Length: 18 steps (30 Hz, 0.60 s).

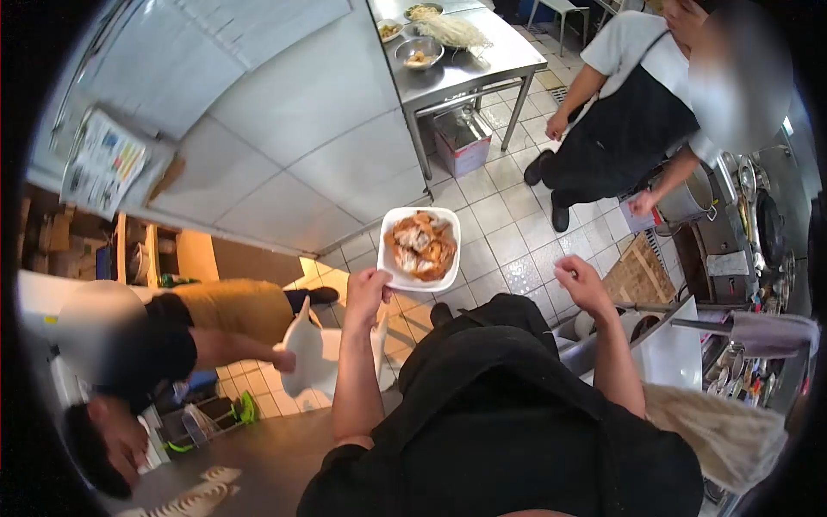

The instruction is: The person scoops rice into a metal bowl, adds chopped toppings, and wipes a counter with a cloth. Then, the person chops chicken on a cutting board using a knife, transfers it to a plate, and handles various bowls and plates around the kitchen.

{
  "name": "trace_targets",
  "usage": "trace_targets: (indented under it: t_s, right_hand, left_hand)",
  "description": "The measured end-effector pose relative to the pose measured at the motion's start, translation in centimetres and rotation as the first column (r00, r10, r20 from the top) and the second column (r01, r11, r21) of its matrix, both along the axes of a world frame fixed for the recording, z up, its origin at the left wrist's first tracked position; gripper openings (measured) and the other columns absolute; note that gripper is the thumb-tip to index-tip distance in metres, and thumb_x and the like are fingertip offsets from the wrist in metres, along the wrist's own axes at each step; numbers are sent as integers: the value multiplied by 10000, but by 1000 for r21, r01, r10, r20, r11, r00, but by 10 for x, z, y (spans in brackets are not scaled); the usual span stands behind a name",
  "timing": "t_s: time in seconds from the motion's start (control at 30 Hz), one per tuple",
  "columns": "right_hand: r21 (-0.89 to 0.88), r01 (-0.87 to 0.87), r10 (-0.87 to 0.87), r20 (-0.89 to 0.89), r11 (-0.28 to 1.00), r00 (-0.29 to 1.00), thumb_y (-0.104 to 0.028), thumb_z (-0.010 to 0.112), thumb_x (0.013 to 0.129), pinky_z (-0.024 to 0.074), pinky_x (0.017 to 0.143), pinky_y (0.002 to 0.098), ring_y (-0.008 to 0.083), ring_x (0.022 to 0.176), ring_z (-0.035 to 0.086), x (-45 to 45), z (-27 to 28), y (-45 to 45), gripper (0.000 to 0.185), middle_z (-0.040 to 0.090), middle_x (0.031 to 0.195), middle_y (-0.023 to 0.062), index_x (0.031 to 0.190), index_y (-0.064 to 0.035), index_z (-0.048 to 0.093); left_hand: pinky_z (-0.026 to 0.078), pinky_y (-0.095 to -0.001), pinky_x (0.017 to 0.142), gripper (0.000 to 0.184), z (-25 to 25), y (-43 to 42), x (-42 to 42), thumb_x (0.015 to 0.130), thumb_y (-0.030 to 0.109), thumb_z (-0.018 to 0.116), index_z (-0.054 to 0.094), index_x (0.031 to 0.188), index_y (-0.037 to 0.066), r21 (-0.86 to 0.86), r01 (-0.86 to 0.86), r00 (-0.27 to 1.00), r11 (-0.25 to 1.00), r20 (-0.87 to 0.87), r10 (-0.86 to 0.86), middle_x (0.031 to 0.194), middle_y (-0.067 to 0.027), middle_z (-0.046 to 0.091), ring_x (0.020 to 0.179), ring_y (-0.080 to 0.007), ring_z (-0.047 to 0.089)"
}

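Our left hand has its fingers clamped on the white tray above the tiled floor — browned meat pieces in, tray uncovered, not set down. Our right hand — empty, fingers loosely curled, slightly apart.

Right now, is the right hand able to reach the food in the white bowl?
Probably yes: the right hand looks empty, the food lies uncovered, and nothing seems to block the space between.
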State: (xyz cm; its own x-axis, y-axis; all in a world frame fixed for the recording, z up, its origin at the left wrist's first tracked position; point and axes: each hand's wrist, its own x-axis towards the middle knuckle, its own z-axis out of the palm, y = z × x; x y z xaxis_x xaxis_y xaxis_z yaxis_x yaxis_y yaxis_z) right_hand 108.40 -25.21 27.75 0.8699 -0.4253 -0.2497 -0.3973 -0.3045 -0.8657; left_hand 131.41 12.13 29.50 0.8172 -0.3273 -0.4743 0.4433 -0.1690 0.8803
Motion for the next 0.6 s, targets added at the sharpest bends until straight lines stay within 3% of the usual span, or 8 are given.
trace_targets:
  t_s: [0.13, 0.23, 0.33, 0.37, 0.4, 0.5, 0.53, 0.6]
  right_hand:
    - [222, 374, -334, -198, 901, 922, -198, 632, 889, 473, 607, 253, 121, 718, 581, -12, -18, -25, 209, 613, 857, 38, 1019, -38, 598]
    - [305, 518, -436, -301, 799, 848, -201, 633, 891, 465, 581, 247, 111, 684, 586, 14, -26, -53, 205, 615, 858, 29, 1032, -58, 594]
    - [345, 472, -390, -283, 811, 877, -201, 629, 893, 463, 574, 240, 109, 679, 587, 71, -56, -96, 201, 617, 860, 25, 1032, -61, 594]
    - [306, 452, -362, -309, 838, 880, -199, 631, 892, 459, 567, 237, 102, 681, 585, 108, -43, -103, 193, 620, 850, 25, 1020, -59, 597]
    - [378, 386, -311, -246, 841, 918, -189, 635, 887, 463, 573, 239, 100, 680, 582, 130, -64, -121, 175, 628, 847, 29, 995, -54, 610]
    - [305, 196, -150, -166, 932, 975, -188, 641, 874, 488, 636, 264, 118, 710, 591, 227, -63, -150, 210, 637, 864, 56, 998, -20, 617]
    - [311, 211, -162, -176, 927, 971, -188, 641, 874, 488, 636, 264, 118, 710, 591, 257, -61, -158, 210, 637, 864, 56, 998, -20, 617]
    - [170, 71, -72, 4, 983, 997, -190, 640, 873, 489, 660, 262, 116, 738, 595, 300, -55, -176, 227, 633, 878, 61, 1020, -20, 611]
  left_hand:
    - [410, -252, 452, 151, 4, -83, 110, 788, 107, 574, 621, 778, -36, 14, 52, 999, 999, -1, -52, 658, -123, 625, 492, -121, 519]
    - [401, -256, 447, 154, 6, -159, 195, 788, 120, 577, 618, 766, -27, -43, 52, 997, 998, 64, -49, 660, -130, 624, 493, -125, 516]
    - [401, -259, 441, 163, 17, -237, 261, 770, 132, 582, 616, 745, -26, -127, -8, 992, 992, 120, 23, 657, -131, 628, 484, -126, 514]
    - [406, -261, 440, 170, 24, -261, 285, 754, 138, 586, 617, 731, -27, -172, -32, 992, 985, 112, 52, 653, -130, 633, 478, -125, 515]
    - [406, -261, 440, 170, 27, -283, 309, 754, 138, 586, 617, 731, -27, -171, -32, 992, 985, 114, 52, 653, -130, 633, 478, -125, 515]
    - [398, -261, 431, 162, 32, -356, 388, 765, 138, 581, 615, 739, -18, -268, -101, 985, 958, 110, 135, 658, -131, 634, 472, -125, 508]
    - [393, -259, 428, 160, 33, -378, 416, 769, 141, 581, 612, 739, -12, -323, -112, 980, 940, 121, 159, 654, -127, 631, 469, -125, 503]
    - [387, -252, 425, 157, 27, -417, 481, 777, 146, 580, 609, 736, -3, -369, -120, 989, 922, 36, 143, 651, -119, 625, 464, -121, 492]
